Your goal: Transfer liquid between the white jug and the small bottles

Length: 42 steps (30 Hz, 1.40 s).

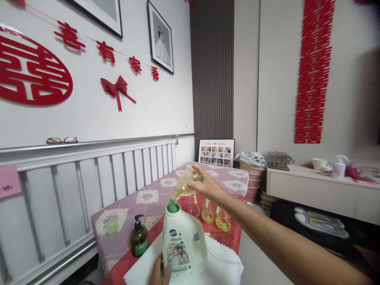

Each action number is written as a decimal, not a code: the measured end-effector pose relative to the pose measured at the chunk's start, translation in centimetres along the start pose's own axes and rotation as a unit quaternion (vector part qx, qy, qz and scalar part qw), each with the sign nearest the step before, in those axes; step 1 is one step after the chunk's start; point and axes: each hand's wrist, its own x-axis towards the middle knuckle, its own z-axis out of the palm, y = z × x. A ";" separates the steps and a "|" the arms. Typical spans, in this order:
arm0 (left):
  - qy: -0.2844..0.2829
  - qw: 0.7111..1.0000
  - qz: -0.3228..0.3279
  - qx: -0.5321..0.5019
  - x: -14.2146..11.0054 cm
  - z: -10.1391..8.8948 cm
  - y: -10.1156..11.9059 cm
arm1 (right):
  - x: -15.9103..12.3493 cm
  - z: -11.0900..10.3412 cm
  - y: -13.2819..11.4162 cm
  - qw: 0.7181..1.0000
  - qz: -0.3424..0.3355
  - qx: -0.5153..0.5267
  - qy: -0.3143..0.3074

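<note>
My right hand [208,184] grips a clear glass flask [185,183] holding yellow liquid, tilted so that its mouth points down over the green funnel-like opening [173,206] of a large pale green detergent bottle [182,241]. My left hand [160,271] grips that bottle at its base and holds it upright over a white cloth [221,265]. Behind the bottle stand three more glass flasks [208,211] with yellow liquid. A dark green pump bottle [139,237] stands to the left, and a pale green cap [112,227] lies beyond it.
The table carries a purple patterned cloth [166,186] and a red cloth [225,237] and stands against a white railing [89,174]. Glasses [61,140] rest on the rail. Pink baskets [252,178], a white cabinet [320,190] and a photo board [216,152] stand at the right.
</note>
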 end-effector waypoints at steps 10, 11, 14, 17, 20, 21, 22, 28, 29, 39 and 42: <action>0.008 1.000 -0.007 -0.006 -0.2 0.0 0.2 | 0.2 0.3 0.5 0.996 -0.050 -0.059 -0.038; 0.009 1.000 -0.005 -0.008 -0.2 0.0 0.3 | 0.1 0.3 0.3 0.996 -0.051 -0.065 -0.041; 0.008 1.000 0.001 -0.010 -0.2 0.0 0.4 | -0.3 0.4 0.0 0.994 -0.054 -0.079 -0.051; 0.009 1.000 0.000 -0.009 -0.3 0.1 0.4 | -0.3 0.5 0.0 0.992 -0.064 -0.090 -0.062; 0.010 1.000 -0.005 -0.005 -0.4 0.1 0.4 | -0.3 0.7 0.0 0.990 -0.075 -0.101 -0.066; 0.012 1.000 -0.006 -0.003 -0.4 0.1 0.4 | -0.3 0.8 0.0 0.989 -0.079 -0.104 -0.068; 0.013 1.000 -0.007 -0.001 -0.4 0.1 0.4 | -0.3 0.9 -0.1 0.989 -0.082 -0.106 -0.069; 0.012 1.000 -0.007 0.001 -0.4 0.0 0.5 | -0.4 1.1 -0.4 0.985 -0.101 -0.111 -0.090; 0.011 1.000 -0.005 0.000 -0.4 0.0 0.5 | -0.4 1.1 -0.5 0.984 -0.105 -0.111 -0.093; 0.013 1.000 -0.005 -0.005 -0.5 0.0 0.7 | -0.5 1.2 -0.4 0.987 -0.100 -0.085 -0.097; 0.014 1.000 -0.006 -0.006 -0.6 0.0 0.8 | -0.7 1.1 -0.3 0.992 -0.075 -0.058 -0.086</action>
